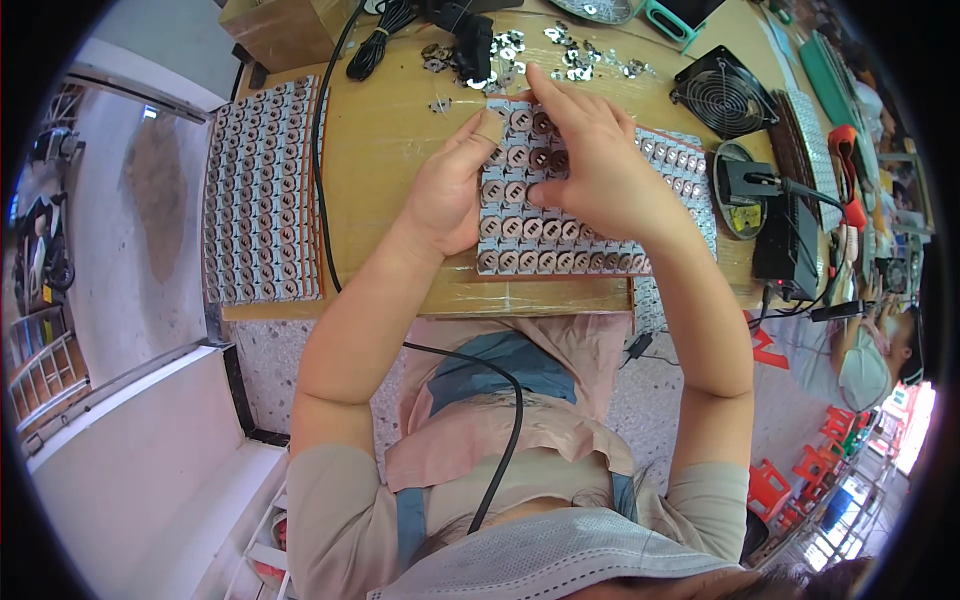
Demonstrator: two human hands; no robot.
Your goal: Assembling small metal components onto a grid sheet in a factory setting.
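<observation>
Text, labels, numbers, signs — none can be read.

Tan counter [375,135] – on it lie a disc-filled panel [262,200] at left, scattered metal pieces [578,73], bundled cable [366,62], black fan [725,92].

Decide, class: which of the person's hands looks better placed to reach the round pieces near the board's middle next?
Probably the right hand: it lies over the board, thumb among the round pieces. The left hand is at the board's left edge, seemingly better placed for steadying.

discs [531,229]: shiny metal | tabletop [385,120]: glossy, seemingly plastic-wrapped | carton [290,32]: matt cardboard
</observation>
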